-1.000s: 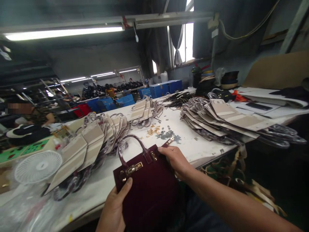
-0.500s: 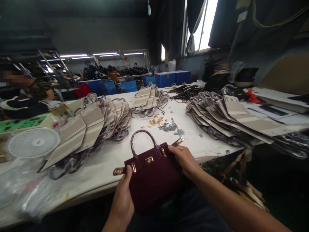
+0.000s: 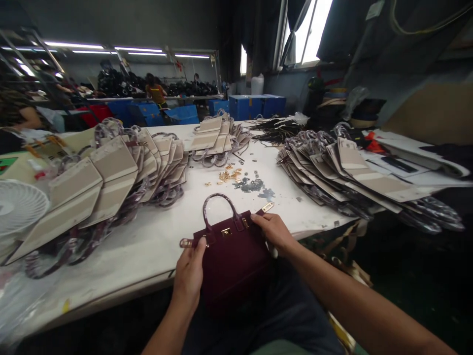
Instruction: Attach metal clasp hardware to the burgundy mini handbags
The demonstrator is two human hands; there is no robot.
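A dark burgundy handbag is held upright over my lap at the table's front edge. Its plastic-wrapped handle arches up from the top, with a gold turn-lock below it. My left hand grips the left upper side, thumb on the front near a gold fitting. At the right upper corner, my right hand pinches the bag with its thumb on the front. Short straps with gold plates stick out past both hands. The bag's underside is in shadow.
Gold fittings and dark small pieces lie mid-table. Stacks of beige bag panels with wrapped handles stand left, at the back and right. A white fan is at far left. Blue bins and a person are beyond.
The view has turned left to right, so the stacks and fan appear further left. Both hands still hold the handbag, which now appears slightly more level and a little lower at its right corner.
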